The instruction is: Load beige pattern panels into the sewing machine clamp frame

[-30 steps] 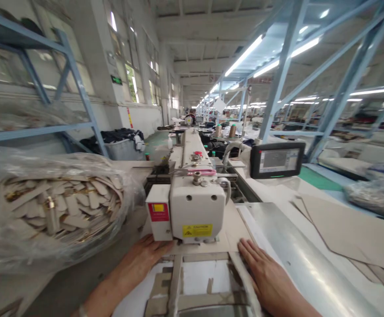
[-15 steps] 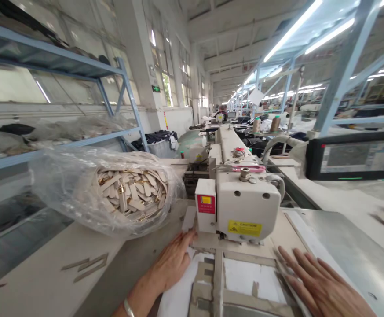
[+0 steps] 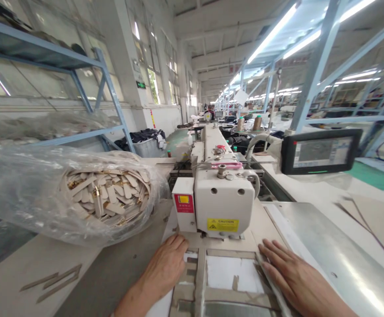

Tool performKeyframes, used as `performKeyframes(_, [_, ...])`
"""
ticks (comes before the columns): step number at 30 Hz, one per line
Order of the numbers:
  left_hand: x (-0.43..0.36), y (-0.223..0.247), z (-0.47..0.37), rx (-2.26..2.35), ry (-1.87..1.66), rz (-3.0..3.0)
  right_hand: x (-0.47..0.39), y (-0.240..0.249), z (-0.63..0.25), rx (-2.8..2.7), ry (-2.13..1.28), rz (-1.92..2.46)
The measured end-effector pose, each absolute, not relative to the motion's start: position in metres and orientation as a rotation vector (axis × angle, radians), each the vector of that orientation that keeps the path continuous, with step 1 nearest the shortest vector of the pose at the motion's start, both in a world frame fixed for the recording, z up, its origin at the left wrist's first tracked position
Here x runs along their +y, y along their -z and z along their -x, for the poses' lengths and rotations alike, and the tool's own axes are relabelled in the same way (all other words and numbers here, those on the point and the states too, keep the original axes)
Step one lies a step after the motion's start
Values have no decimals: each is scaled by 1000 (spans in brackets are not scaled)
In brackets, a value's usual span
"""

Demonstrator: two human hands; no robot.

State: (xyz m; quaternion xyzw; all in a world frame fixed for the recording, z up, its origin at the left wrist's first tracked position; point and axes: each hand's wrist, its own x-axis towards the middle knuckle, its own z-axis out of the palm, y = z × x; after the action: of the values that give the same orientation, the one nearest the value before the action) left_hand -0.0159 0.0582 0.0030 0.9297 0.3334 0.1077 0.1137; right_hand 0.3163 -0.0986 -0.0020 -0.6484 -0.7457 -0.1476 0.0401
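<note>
Template frame [image 3: 211, 281], a flat grey-beige clamp of bars around white material, lies on the machine bed at the 6 o'clock edge of the head view, directly in front of the sewing machine head [image 3: 223, 202]. The left hand [image 3: 165, 268] rests palm down on the frame's left edge, at about 7 o'clock, fingers together and bent slightly, their tips touching the bed just below the machine's red label; it clasps nothing. The right hand [image 3: 294, 277] lies flat at about 5 o'clock on the frame's right edge, fingers spread a little and pointing toward 10 o'clock, pressing down without closing on anything. One vertical bar of the frame runs between the two hands.

At 9 o'clock a clear plastic bag [image 3: 46, 198] lies on its side on the table [image 3: 20, 273], packed with beige strap pieces bearing gold-coloured fittings. A few loose strips [image 3: 51, 279] lie on the table at about 8 o'clock, well apart from the left hand. At 3 o'clock a shiny metal plate [image 3: 330, 255] flanks the frame, just beside the right hand. A control screen [image 3: 320, 152] stands at 2 o'clock, lit. Pink-handled scissors [image 3: 226, 165] rest on top of the machine, and two thread cones [image 3: 248, 124] stand behind it near 12 o'clock. Blue steel shelving [image 3: 79, 88] fills the 10 o'clock side.
</note>
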Motion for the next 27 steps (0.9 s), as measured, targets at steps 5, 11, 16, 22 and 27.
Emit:
performKeyframes(5, [57, -5, 8, 1018, -291, -2755, -99, -3, -309, -2249, 778, 1837])
performKeyframes(11, [53, -13, -1, 1021, -184, -2929, -94, 4, -301, -2245, 681, 1970])
performKeyframes(16, [47, -19, 5, 987, -33, -2948, -97, 7, -303, -2267, 475, 2070])
performKeyframes(22, [39, -12, 12, 991, -76, -2980, -101, 8, -307, -2318, 616, 1952])
performKeyframes(27, [36, -3, 18, 1015, -251, -2848, -106, 2, -309, -2317, 887, 1700])
